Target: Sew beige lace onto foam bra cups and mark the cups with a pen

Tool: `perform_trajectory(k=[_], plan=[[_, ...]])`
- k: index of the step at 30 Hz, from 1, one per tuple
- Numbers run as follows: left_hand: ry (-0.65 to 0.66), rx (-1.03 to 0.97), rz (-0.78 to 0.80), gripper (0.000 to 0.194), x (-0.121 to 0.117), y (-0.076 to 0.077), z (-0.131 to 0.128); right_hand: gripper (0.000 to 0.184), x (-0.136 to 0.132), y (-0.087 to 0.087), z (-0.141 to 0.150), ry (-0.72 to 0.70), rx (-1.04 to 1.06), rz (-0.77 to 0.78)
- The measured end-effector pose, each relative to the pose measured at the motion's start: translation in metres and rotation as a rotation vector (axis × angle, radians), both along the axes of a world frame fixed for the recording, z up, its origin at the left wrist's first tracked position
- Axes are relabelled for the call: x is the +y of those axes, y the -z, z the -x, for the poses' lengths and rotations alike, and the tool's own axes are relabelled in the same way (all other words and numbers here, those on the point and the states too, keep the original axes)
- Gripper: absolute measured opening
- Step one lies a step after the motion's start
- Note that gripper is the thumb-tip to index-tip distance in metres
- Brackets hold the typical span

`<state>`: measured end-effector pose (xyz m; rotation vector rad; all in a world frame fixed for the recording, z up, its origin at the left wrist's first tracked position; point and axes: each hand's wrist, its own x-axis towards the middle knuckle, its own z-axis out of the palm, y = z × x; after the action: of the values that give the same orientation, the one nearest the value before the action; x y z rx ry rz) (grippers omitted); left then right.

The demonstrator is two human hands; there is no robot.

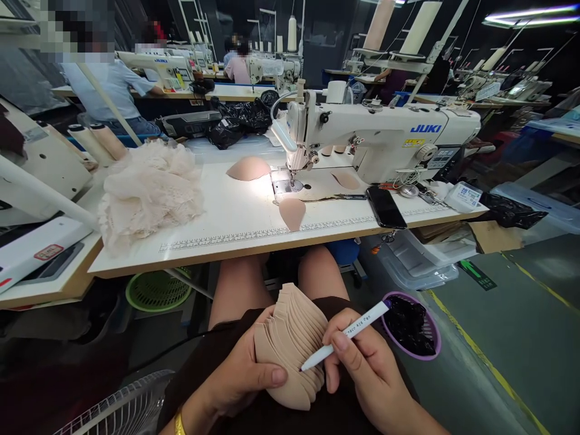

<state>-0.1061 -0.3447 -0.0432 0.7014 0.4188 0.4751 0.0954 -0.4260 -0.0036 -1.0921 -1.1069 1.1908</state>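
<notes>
Above my lap, my left hand [247, 368] is closed around a fanned stack of beige fabric pieces [290, 338], its thumb pressed on the front piece. A white marker pen [365, 323] with a purple end is pinched in my right hand [362, 356]. Its dark tip rests at or very near the face of the front piece; exact contact is hard to tell. The right fingers sit close beside the stack's right edge. On the table, one beige piece [292, 213] lies by the front ruler and a domed beige piece [248, 168] lies left of the needle.
A white sewing machine [376, 130] stands on the table [217, 211]. Lace fabric [149, 187] is piled at the left, a black phone [385, 207] at the right edge. Below are a green basket [158, 293], a purple bin [435, 347] and a fan [122, 408]. Other people sit behind.
</notes>
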Motion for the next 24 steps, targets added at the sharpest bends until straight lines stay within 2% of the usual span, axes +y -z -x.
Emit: perform_trajectory(k=[4,9,14,17,20,22,24], plan=[[-0.014,-0.018,0.024,0.086,-0.002,0.001,0.001,0.035,-0.001,-0.002,0.002,-0.016,-0.086,0.003],[-0.011,-0.023,0.017,0.084,-0.002,-0.001,0.0,0.036,-0.002,-0.005,0.003,-0.019,-0.002,0.016],[-0.014,-0.03,0.022,0.084,-0.002,-0.003,-0.001,0.032,0.0,-0.004,0.004,-0.045,-0.109,-0.072],[-0.016,-0.01,0.021,0.089,-0.002,-0.006,-0.002,0.03,0.0,-0.001,0.006,-0.103,-0.06,-0.102],[-0.023,-0.013,-0.003,0.088,-0.003,-0.005,-0.004,0.035,0.0,0.002,0.008,-0.083,0.099,0.04],[-0.04,-0.001,-0.037,0.088,-0.001,-0.004,-0.004,0.041,0.002,0.004,0.008,-0.002,0.205,0.134],[-0.063,0.034,-0.086,0.089,0.005,-0.004,-0.002,0.043,0.006,0.006,0.006,0.089,0.252,0.158]])
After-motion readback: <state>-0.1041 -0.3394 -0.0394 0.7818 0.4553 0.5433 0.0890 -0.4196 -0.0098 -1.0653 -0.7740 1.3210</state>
